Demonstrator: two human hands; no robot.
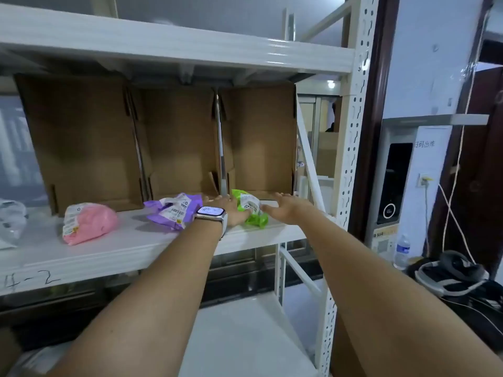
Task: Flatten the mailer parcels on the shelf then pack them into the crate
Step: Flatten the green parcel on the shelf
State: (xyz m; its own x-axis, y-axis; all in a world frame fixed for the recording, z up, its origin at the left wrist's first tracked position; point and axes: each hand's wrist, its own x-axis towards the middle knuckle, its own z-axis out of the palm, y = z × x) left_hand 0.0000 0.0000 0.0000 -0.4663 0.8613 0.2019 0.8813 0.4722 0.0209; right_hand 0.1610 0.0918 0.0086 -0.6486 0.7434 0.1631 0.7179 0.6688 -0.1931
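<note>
Head view: white metal shelf (152, 240) carries three puffy plastic mailer parcels in a row, pink (88, 223), purple (174, 210), bright green (251, 208). Left hand (228, 210), smartwatch (211, 213) on wrist, lies flat against green parcel's left side, fingers spread. Right hand (285, 205) flat and open at its right side, apparently touching. Three empty brown cardboard bins (177, 142) stand behind.

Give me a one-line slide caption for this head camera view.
Both hands, left hand and right hand, reach the green mailer on the white shelf, beside purple mailer and pink mailer.
</note>
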